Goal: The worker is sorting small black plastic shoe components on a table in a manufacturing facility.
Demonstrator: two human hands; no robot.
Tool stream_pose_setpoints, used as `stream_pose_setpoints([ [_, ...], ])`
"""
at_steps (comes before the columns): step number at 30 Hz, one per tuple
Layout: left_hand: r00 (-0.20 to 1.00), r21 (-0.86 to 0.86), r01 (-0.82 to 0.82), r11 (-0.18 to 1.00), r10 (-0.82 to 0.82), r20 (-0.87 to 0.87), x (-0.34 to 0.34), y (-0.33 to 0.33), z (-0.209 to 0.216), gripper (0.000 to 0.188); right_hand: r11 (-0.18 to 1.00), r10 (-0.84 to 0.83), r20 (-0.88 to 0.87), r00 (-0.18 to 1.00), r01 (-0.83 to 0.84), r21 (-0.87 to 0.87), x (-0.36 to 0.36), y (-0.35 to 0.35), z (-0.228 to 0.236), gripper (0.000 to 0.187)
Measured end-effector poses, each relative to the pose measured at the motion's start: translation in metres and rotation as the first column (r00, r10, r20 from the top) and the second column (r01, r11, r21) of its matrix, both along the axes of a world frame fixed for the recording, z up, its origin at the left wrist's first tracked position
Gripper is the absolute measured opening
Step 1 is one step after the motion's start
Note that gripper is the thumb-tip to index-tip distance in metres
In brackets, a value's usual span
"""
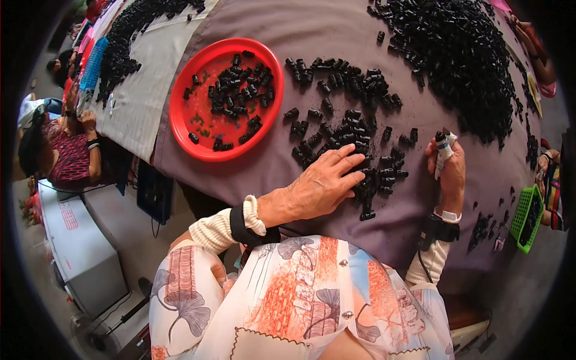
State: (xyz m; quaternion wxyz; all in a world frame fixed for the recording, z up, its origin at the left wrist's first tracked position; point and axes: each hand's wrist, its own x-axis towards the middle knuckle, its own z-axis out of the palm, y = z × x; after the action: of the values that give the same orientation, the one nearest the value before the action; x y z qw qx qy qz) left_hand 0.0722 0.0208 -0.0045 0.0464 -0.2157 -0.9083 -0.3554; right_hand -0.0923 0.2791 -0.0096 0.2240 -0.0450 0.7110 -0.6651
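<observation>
Found black pieces [345,130], short, cylindrical, glossy and ringed, lying loose toward the near edge of the tabletop [336,30], under the fingertips of the left hand [318,183]; cannot tell whether pinching any. Noted the right hand [451,171] grasping a small white, dark-tipped item [444,147], and similar pieces [246,93] inside the red tray [195,117] leftward.

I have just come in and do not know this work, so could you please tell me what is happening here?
A person works with bare hands at a cloth-covered table. The left hand is spread at the edge of some loose small black pieces. The right hand holds a small white-wrapped object; I cannot tell exactly what. A red tray holds more black pieces, and a large black heap lies at the upper right.
</observation>
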Motion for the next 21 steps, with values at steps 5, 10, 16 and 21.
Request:
stream_pose_setpoints([
  [5,0.961,0.027,-0.233,0.972,0.235,-0.148,-0.032,-0.023,0.019,0.047,1.000,-0.012,0.010,1.000,0.012,0.017,0.001,-0.003,0.003,0.017],
  [10,0.830,-0.161,-0.552,0.818,0.522,-0.197,-0.085,-0.060,-0.001,0.056,1.000,-0.025,0.005,1.000,0.025,-0.009,0.002,-0.002,0.005,0.017],
  [16,0.849,-0.229,-0.528,0.818,0.510,-0.135,-0.096,-0.058,-0.019,0.059,1.000,-0.013,0.012,1.000,0.013,-0.014,0.003,-0.004,0.007,0.015],
  [21,0.960,-0.116,-0.279,0.953,0.276,-0.041,-0.067,-0.022,0.005,0.059,1.000,-0.011,0.018,1.000,0.012,-0.015,0.000,0.000,0.003,0.015],
])
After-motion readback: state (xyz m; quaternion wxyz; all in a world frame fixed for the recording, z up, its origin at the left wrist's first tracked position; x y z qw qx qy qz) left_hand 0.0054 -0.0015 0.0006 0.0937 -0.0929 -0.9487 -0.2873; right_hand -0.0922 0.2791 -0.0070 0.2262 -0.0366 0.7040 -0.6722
